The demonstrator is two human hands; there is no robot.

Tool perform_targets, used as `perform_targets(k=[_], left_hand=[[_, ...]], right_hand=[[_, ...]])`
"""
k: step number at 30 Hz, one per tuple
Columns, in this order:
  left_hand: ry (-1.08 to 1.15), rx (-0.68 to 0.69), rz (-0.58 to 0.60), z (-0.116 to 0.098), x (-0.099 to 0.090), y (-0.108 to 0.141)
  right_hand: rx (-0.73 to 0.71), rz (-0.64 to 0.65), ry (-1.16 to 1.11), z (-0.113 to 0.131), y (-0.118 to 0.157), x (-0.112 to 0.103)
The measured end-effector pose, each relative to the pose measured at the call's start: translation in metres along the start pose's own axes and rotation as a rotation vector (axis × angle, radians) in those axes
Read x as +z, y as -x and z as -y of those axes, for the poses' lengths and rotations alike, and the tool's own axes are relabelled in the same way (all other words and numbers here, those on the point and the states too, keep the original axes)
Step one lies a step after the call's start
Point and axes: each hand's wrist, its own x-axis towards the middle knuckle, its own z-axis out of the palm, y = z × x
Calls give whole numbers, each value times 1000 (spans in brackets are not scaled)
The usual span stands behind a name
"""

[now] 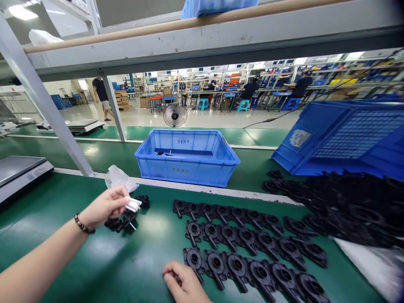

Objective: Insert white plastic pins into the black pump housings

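Observation:
My left hand (105, 207) pinches a small bunch of thin white rods (134, 205) between thumb and fingers, above the green bench. Just below and behind it lie small black parts (126, 222), one with a white rod sticking out, and a clear plastic bag (118, 179). Low in the view, my right hand (184, 283) rests on the bench with curled fingers, their inner side hidden. It is beside the nearest row of round black plastic housings with side spouts (236, 264). Several such housings lie in three rows, spouts pointing toward me.
A blue crate (189, 170) with a few black parts inside stands behind the rows. Right, a tilted blue crate (315, 139) sits by a heap of black parts (341, 202). A scale (22, 172) stands left; a shelf beam (189, 40) crosses overhead. People sit farther back.

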Motion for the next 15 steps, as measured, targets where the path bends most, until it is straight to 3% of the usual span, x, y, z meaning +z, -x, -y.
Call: perform_targets(k=[4, 7, 11, 15], left_hand=[[572, -170, 243, 29, 85, 26], [857, -305, 326, 48, 135, 38], [1102, -461, 257, 65, 173, 44], [1217, -606, 77, 76, 188, 46]], right_hand=[[-56, -79, -152, 0, 6, 2], [-188, -124, -167, -1, 10, 0], [-364, -206, -112, 4, 11, -3], [-376, -256, -141, 14, 11, -5]])
